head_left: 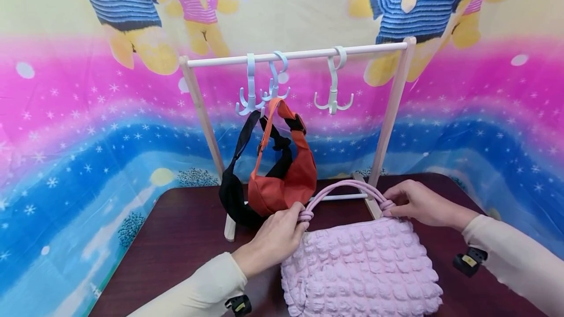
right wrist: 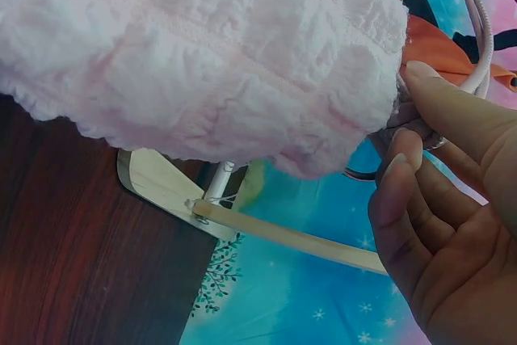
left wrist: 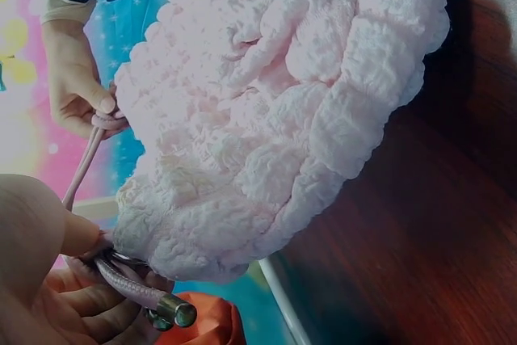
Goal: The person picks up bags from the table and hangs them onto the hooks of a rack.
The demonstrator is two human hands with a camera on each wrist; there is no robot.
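Observation:
A pink puffy quilted handbag (head_left: 361,268) hangs between both hands over the front of the table. My left hand (head_left: 275,236) pinches the left end of its looped cord handle (head_left: 343,184) near the knot. At the other knot, my right hand (head_left: 418,204) pinches the handle's right end between thumb and fingers. In the left wrist view, metal-tipped cord ends (left wrist: 174,310) stick out by the left fingers. Behind the handbag, an orange bag (head_left: 282,187) and a black bag (head_left: 233,190) hang by their straps from light-blue hooks (head_left: 251,106).
A wooden rack (head_left: 204,116) with a white top bar (head_left: 299,55) stands on the dark red table (head_left: 176,238). One pale green multi-hook hanger (head_left: 333,94) on the bar's right half bears no bag. A printed cloth (head_left: 110,136) drapes behind and around the table.

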